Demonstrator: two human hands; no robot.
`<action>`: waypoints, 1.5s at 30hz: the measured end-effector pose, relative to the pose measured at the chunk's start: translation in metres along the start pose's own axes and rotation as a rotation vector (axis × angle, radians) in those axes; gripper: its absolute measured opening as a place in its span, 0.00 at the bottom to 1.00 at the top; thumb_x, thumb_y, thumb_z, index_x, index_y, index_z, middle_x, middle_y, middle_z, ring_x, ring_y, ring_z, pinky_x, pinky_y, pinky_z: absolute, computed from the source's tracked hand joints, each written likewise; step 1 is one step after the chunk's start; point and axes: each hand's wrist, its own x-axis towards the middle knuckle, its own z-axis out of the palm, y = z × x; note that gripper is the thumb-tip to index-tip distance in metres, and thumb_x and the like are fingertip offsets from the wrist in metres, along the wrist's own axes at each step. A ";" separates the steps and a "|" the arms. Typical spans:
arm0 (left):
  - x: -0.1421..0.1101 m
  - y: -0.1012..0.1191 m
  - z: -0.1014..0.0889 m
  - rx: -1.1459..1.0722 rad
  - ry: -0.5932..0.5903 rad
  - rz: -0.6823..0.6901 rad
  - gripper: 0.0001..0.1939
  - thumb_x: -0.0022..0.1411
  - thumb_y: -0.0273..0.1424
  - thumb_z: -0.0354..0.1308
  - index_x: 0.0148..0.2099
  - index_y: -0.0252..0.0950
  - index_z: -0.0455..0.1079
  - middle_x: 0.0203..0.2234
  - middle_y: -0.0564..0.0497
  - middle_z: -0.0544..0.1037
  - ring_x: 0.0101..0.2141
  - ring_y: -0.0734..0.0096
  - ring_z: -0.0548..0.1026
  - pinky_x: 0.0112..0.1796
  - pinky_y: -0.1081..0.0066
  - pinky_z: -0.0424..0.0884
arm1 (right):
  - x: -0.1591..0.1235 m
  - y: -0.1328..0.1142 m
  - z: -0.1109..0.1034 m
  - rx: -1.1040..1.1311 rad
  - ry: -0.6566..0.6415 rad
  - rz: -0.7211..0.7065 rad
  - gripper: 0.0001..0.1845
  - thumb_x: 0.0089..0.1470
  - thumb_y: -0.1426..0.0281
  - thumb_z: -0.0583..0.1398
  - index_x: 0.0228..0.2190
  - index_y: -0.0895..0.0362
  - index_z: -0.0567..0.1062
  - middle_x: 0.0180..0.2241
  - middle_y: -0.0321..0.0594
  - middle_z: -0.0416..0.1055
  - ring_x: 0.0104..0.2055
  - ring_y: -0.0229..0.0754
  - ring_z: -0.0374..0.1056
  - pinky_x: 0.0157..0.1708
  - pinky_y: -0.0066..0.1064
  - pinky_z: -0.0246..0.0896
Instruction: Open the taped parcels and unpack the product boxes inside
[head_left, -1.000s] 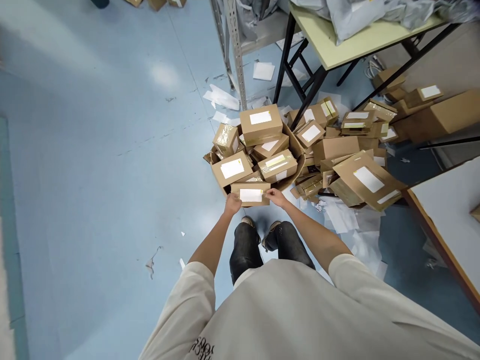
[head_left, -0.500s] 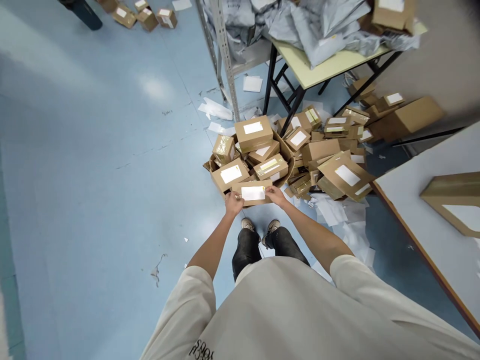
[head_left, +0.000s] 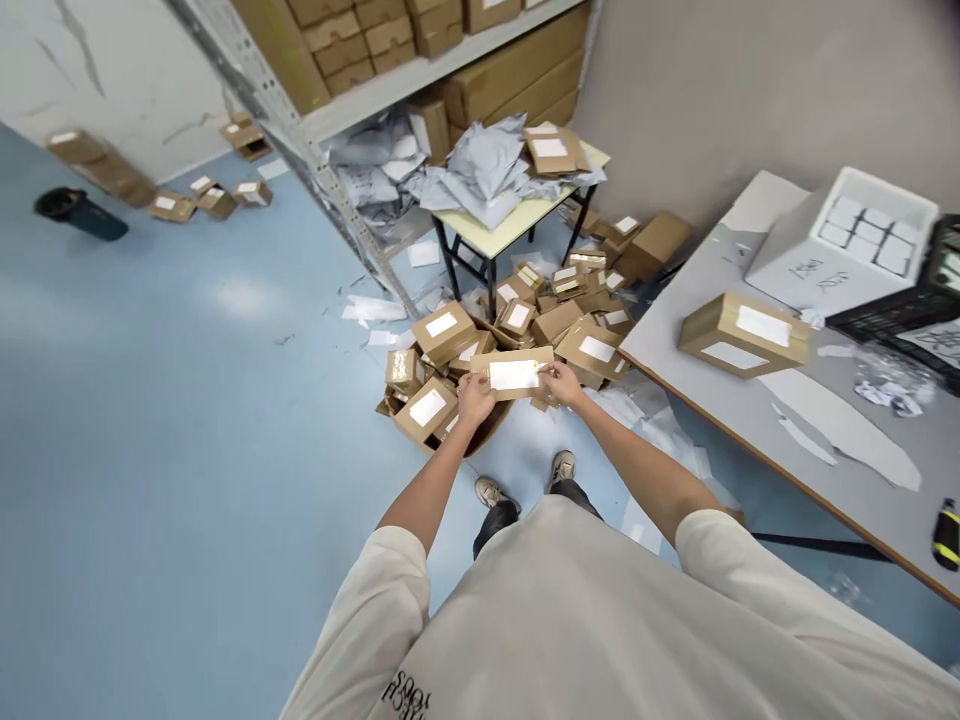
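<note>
Between my two hands is a flat brown cardboard box (head_left: 486,362) with a white label (head_left: 514,375) on its upper face. My left hand (head_left: 475,397) grips its left end, and my right hand (head_left: 561,382) pinches the right end by the label's edge. Beneath and to the left, a large open carton (head_left: 491,428) on the floor holds several smaller taped boxes, among them a labelled box (head_left: 426,405) and another box (head_left: 444,333). The held box hides part of that carton.
A pile of boxes (head_left: 592,345) lies beyond my right hand. Behind stands a small table (head_left: 517,228) with grey mailing bags, beside a metal shelf (head_left: 352,105). On the right, a grey worktable (head_left: 720,400) carries a box (head_left: 742,335) and a white foam crate (head_left: 810,260). Paper scraps litter the floor.
The box has been lifted in both hands away from the carton, toward the right. My view has turned right and up, bringing more of the worktable and shelf into sight.
</note>
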 end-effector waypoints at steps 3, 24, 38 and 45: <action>0.014 0.054 0.014 -0.007 -0.029 0.079 0.14 0.56 0.29 0.63 0.46 0.39 0.71 0.56 0.43 0.69 0.61 0.52 0.66 0.64 0.56 0.60 | 0.008 -0.009 -0.055 0.025 0.080 -0.064 0.08 0.49 0.62 0.61 0.32 0.52 0.76 0.42 0.40 0.77 0.47 0.50 0.70 0.55 0.43 0.65; 0.079 0.355 0.272 0.011 -0.198 0.253 0.15 0.54 0.27 0.64 0.46 0.41 0.74 0.57 0.44 0.70 0.65 0.52 0.64 0.64 0.58 0.60 | 0.106 0.102 -0.417 -0.403 0.227 -0.075 0.16 0.56 0.57 0.62 0.45 0.47 0.80 0.62 0.45 0.67 0.69 0.66 0.50 0.63 0.64 0.44; 0.090 0.429 0.374 0.038 -0.448 0.382 0.19 0.55 0.27 0.64 0.50 0.41 0.75 0.65 0.43 0.66 0.69 0.50 0.59 0.66 0.55 0.59 | 0.093 0.191 -0.500 -0.461 0.291 0.015 0.29 0.59 0.59 0.58 0.60 0.55 0.72 0.71 0.56 0.52 0.72 0.62 0.47 0.67 0.57 0.45; 0.084 0.442 0.392 0.011 -0.485 0.432 0.23 0.56 0.26 0.63 0.56 0.40 0.72 0.67 0.41 0.64 0.71 0.53 0.54 0.67 0.56 0.56 | 0.089 0.190 -0.497 -0.493 0.333 -0.066 0.22 0.62 0.63 0.56 0.54 0.53 0.76 0.71 0.52 0.53 0.73 0.61 0.44 0.67 0.59 0.43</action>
